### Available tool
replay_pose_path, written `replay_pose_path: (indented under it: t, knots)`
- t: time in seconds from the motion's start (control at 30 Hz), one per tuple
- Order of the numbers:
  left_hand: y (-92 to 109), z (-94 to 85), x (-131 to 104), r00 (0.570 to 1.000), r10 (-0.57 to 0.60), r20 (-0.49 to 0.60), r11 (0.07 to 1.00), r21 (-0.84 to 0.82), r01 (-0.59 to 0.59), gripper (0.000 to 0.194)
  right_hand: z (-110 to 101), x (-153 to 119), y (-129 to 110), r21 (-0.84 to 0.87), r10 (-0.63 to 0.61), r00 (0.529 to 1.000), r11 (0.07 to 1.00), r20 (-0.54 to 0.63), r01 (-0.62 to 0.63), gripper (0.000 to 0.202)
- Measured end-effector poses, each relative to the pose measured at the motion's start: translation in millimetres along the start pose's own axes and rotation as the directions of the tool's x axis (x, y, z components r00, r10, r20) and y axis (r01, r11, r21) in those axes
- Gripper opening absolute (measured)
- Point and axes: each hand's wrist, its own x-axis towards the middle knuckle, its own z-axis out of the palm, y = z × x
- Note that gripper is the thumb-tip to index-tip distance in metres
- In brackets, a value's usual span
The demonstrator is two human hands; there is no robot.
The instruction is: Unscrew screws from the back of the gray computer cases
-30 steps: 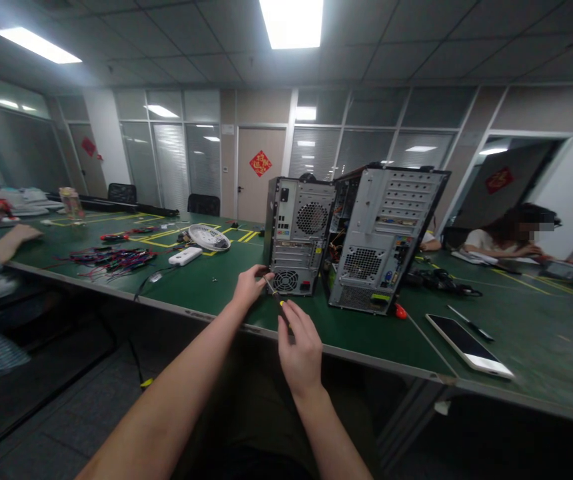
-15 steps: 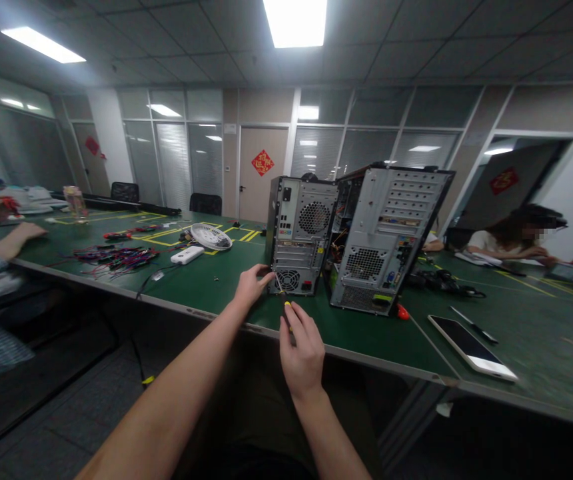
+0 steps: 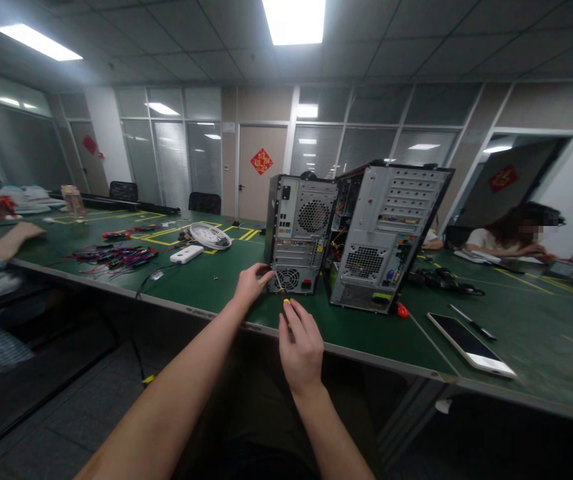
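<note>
Head view: your R hand (image 3: 302, 350) has its grip pinching the driver (image 3: 286, 304) by the handle, shaft pointing up & a bit left to the lower-left rear corner of the PC (image 3: 300, 230). L hand (image 3: 250, 287) is at that same corner, fingers curled by the case edge, tips just beside the shaft's end; can't tell if that grip pinches anything, too small & dim. PC stands upright on the tabletop (image 3: 201, 291), rear face toward you, just L of the big case (image 3: 366, 230).

Looks like driver work at that corner, tho any screw head is too small to make out. Line the shaft up square to the rear panel; tilt's hard to judge from here, so check by feel. Press along the shaft first, then turn w/ fingertips, slow & even, so the tip doesn't ride out & skid onto the fan grille (image 3: 290, 277). Brace the PC w/ L hand, b/c pushing at a corner could twist it, but hold those fingertips off the tip's line in case of a slip. Mind the small bits (image 3: 215, 277) left of your L hand, poss. screws: don't sweep them w/ your wrist. Phone (image 3: 469, 343) is well clear, far R.
</note>
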Motion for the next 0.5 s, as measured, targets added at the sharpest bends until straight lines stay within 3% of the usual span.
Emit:
replay_pose_path:
  t: [0.5]
  knots:
    - [1.1,-0.5,-0.5,1.000,0.010,0.003,1.000,0.006,-0.010,0.019,1.0,1.7,-0.6,-0.007,-0.013,1.000,1.000,0.007,0.013,0.037]
